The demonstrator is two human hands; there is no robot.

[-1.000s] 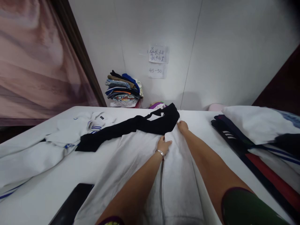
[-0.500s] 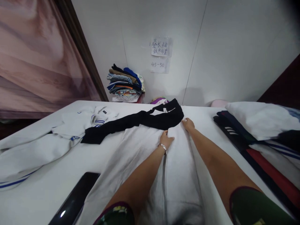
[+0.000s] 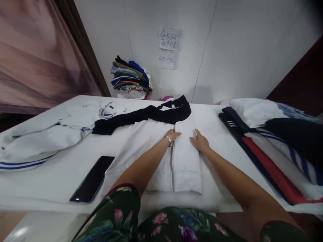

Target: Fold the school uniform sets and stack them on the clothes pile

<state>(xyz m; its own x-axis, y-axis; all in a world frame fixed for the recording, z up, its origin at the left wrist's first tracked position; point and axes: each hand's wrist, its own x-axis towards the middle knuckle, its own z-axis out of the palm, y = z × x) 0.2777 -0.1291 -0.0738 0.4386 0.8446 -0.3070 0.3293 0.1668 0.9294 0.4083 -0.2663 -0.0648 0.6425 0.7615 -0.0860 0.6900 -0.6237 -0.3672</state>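
From where I stand, the work seems to be squaring up a folded strip of the white garment [image 3: 164,178], which lies on the table [image 3: 50,188] under and between the two hands. The left hand [image 3: 173,135] rests on the strip's inner edge, thumb out across it; I can't tell whether cloth is pinched beneath. I'd have it anchor that edge lightly, so the layer underneath doesn't drag. The folded strip [image 3: 186,168] runs between the hands and towards the wearer; smoothing from the shoulder down to the hem should keep it straight. The right hand [image 3: 201,141] lies loose at the outer edge, fingers spread, clenching nothing that I can see; a flat palm would suit better than a tug.

As for the stuff itself, far left of the grip sprawls a white jacket [image 3: 50,144], soft and rumpled, with blue-striped trim. Nearer the left forearm is a phone [image 3: 93,179], dark, glossy and hard-edged. Beyond the left hand stretches the black sleeve [image 3: 133,116], matte, long and gently creased. Well right of the right hand, a clothes pile [image 3: 270,164] mixes flat red and dark lengths with puffier white cloth.
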